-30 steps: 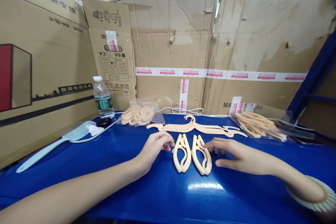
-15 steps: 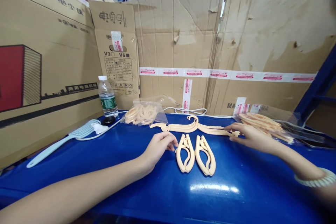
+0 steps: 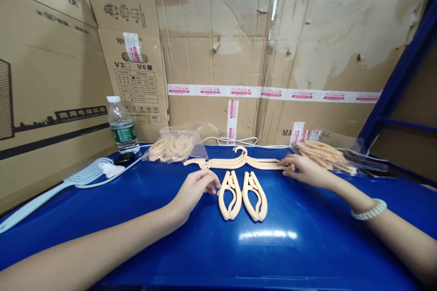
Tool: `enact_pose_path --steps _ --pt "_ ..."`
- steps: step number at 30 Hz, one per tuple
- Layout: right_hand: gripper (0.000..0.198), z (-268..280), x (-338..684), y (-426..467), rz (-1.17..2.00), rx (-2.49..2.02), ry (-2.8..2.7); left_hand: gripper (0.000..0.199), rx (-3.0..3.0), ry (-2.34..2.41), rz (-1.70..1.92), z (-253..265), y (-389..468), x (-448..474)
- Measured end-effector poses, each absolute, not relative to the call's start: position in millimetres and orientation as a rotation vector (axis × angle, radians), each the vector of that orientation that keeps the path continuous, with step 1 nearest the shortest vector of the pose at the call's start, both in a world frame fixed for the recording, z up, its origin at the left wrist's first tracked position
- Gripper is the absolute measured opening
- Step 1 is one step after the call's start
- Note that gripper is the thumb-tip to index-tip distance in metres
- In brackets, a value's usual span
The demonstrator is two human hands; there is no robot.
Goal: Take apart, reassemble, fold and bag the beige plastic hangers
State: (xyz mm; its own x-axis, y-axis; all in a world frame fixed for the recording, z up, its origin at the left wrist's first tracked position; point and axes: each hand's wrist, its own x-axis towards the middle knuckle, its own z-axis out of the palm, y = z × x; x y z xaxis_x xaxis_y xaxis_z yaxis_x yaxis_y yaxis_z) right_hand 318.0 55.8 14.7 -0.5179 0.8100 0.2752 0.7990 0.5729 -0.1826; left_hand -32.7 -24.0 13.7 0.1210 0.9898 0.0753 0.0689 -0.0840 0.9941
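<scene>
Across the back of the blue tabletop lies an unfolded cream folding clothes hanger (image 3: 227,163), its hook pointing away from me. My right hand (image 3: 305,170) has its fingers and thumb around the right end of this hanger, partly covering it. Two folded hangers lie side by side in front: the left folded hanger (image 3: 222,200) and the right folded hanger (image 3: 262,200). My left hand (image 3: 194,191) rests beside the left one, fingers loosely bent and slightly apart, with nothing visible in them. Whether its fingertips touch that hanger, I cannot tell.
Behind the hangers sit a clear bag of folded hangers (image 3: 175,145) and, at right, another bag of hanger parts (image 3: 324,154). A water bottle (image 3: 123,129), a black round lid (image 3: 124,159) and a pale blue fly swatter (image 3: 51,198) are at left. Cardboard (image 3: 211,63) walls the back.
The whole view has shifted, so everything appears a little further left. Both hands keep about the same places beside the hangers.
</scene>
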Motion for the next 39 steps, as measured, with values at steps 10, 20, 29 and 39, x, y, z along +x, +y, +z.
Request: enact_pose_path --steps 10,20,29,39 --pt "0.029 18 304 49 0.049 -1.302 -2.459 0.017 1.415 1.148 1.149 12 -23 -33" --pt "0.023 14 299 50 0.119 -1.290 -2.439 0.020 1.432 1.150 1.149 12 -24 -32" --pt "0.030 16 303 48 0.270 -1.257 -2.427 0.017 1.393 1.134 1.160 12 -24 -32" --pt "0.045 48 313 33 0.554 -1.149 -2.245 0.014 1.257 1.126 1.211 14 -24 -33"
